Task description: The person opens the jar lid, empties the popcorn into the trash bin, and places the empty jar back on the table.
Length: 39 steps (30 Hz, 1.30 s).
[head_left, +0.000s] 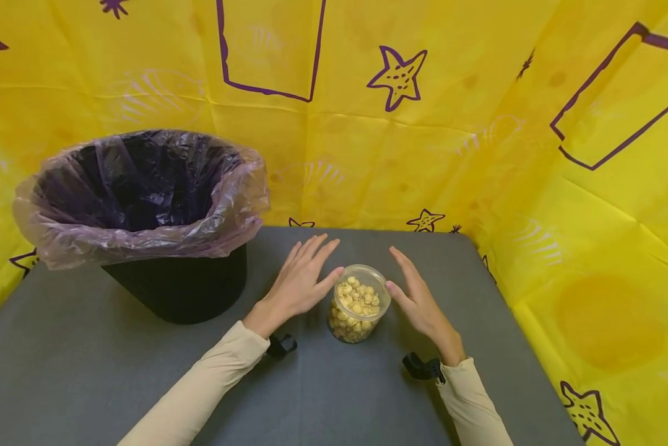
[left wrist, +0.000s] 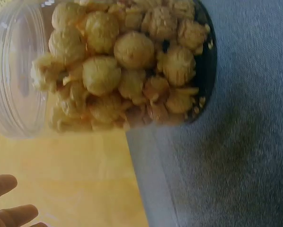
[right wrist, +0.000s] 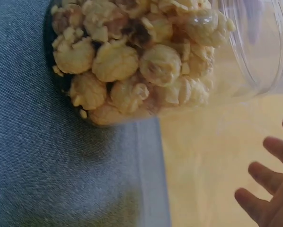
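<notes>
A clear round jar [head_left: 359, 303] of caramel popcorn [head_left: 358, 296] stands upright on the grey table, its top rim uppermost. My left hand [head_left: 302, 279] is just left of the jar, fingers straight and pointing away, thumb near the rim. On the other side my right hand [head_left: 421, 303] mirrors it, fingers extended and thumb near the rim; whether either thumb touches cannot be told. Both wrist views show the popcorn [left wrist: 127, 61] close up through the jar wall, with spread fingertips [right wrist: 267, 177] apart from it in the right wrist view.
A black bin [head_left: 183, 285] with a translucent pinkish liner [head_left: 233, 229] folded over its rim stands at the left of the grey table [head_left: 311, 390]. Yellow patterned cloth [head_left: 345, 142] rises behind the table and along its right side. Dark wrist mounts [head_left: 421, 367] sit below the hands.
</notes>
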Each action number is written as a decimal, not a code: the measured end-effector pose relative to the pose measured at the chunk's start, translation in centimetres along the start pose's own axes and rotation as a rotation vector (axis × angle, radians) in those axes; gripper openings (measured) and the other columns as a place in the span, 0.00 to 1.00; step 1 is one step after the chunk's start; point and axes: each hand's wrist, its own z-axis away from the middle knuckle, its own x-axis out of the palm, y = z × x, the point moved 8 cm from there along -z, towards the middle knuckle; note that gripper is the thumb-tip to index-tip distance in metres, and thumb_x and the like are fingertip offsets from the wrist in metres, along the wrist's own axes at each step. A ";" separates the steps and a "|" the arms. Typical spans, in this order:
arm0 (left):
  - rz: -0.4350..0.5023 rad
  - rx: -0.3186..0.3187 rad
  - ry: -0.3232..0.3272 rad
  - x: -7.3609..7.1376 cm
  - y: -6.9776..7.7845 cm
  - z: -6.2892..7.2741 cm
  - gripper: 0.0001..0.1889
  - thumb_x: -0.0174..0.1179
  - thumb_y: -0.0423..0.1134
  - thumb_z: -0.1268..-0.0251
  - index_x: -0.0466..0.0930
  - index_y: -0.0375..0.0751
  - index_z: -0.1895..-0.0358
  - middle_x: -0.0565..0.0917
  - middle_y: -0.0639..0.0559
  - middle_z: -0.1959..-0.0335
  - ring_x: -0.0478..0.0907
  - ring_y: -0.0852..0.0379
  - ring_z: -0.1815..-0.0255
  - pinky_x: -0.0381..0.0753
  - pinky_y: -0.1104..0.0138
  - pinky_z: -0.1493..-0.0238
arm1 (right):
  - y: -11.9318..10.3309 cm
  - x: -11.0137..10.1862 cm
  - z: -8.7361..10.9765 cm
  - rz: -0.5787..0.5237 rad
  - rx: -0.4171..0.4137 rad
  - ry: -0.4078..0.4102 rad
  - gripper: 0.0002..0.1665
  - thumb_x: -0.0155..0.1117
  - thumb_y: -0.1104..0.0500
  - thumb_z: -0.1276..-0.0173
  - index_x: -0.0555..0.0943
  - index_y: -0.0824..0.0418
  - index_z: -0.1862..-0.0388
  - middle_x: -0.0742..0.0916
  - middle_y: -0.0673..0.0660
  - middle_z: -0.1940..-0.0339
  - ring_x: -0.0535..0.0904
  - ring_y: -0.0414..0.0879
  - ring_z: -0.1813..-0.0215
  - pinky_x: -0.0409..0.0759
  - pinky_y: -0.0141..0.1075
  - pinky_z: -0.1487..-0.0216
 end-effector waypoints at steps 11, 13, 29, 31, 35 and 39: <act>0.054 0.058 -0.066 0.9 1.7 0.5 0.32 0.49 0.58 0.26 0.63 0.49 0.24 0.63 0.41 0.24 0.58 0.42 0.22 0.54 0.42 0.24 | 0.0 1.7 0.8 -0.162 -0.034 -0.118 0.43 0.55 0.46 0.24 0.51 0.54 0.18 0.61 0.63 0.19 0.55 0.61 0.20 0.56 0.65 0.28; 0.069 0.068 -0.085 1.2 1.9 0.7 0.32 0.49 0.59 0.26 0.63 0.49 0.24 0.63 0.42 0.24 0.59 0.42 0.22 0.56 0.42 0.25 | 0.1 2.1 1.0 -0.207 -0.024 -0.149 0.44 0.56 0.42 0.25 0.52 0.54 0.18 0.61 0.62 0.20 0.56 0.62 0.20 0.56 0.66 0.28; 0.189 0.102 -0.227 3.0 3.2 1.2 0.39 0.58 0.64 0.35 0.59 0.59 0.24 0.60 0.48 0.22 0.63 0.42 0.25 0.65 0.41 0.31 | 0.8 5.4 1.0 -0.463 0.010 -0.253 0.63 0.80 0.45 0.47 0.52 0.49 0.19 0.65 0.63 0.24 0.67 0.59 0.29 0.72 0.38 0.34; 0.202 0.120 -0.222 3.1 3.2 1.2 0.43 0.63 0.65 0.40 0.58 0.59 0.24 0.60 0.49 0.23 0.64 0.44 0.26 0.69 0.43 0.32 | 0.9 5.8 1.0 -0.488 0.032 -0.259 0.65 0.83 0.56 0.51 0.52 0.48 0.20 0.66 0.62 0.25 0.69 0.54 0.32 0.74 0.32 0.37; 0.233 0.147 -0.226 3.5 3.4 1.1 0.50 0.71 0.65 0.50 0.56 0.59 0.23 0.58 0.50 0.23 0.67 0.46 0.28 0.73 0.46 0.35 | 1.3 6.1 1.0 -0.507 0.048 -0.239 0.66 0.82 0.67 0.53 0.52 0.49 0.21 0.67 0.60 0.25 0.69 0.50 0.31 0.71 0.28 0.35; 0.260 0.158 -0.211 3.8 3.5 1.0 0.53 0.74 0.61 0.53 0.57 0.54 0.23 0.59 0.48 0.24 0.68 0.48 0.30 0.75 0.49 0.36 | 1.6 6.2 1.0 -0.500 0.060 -0.203 0.66 0.81 0.68 0.54 0.53 0.49 0.21 0.67 0.60 0.26 0.67 0.48 0.30 0.68 0.27 0.33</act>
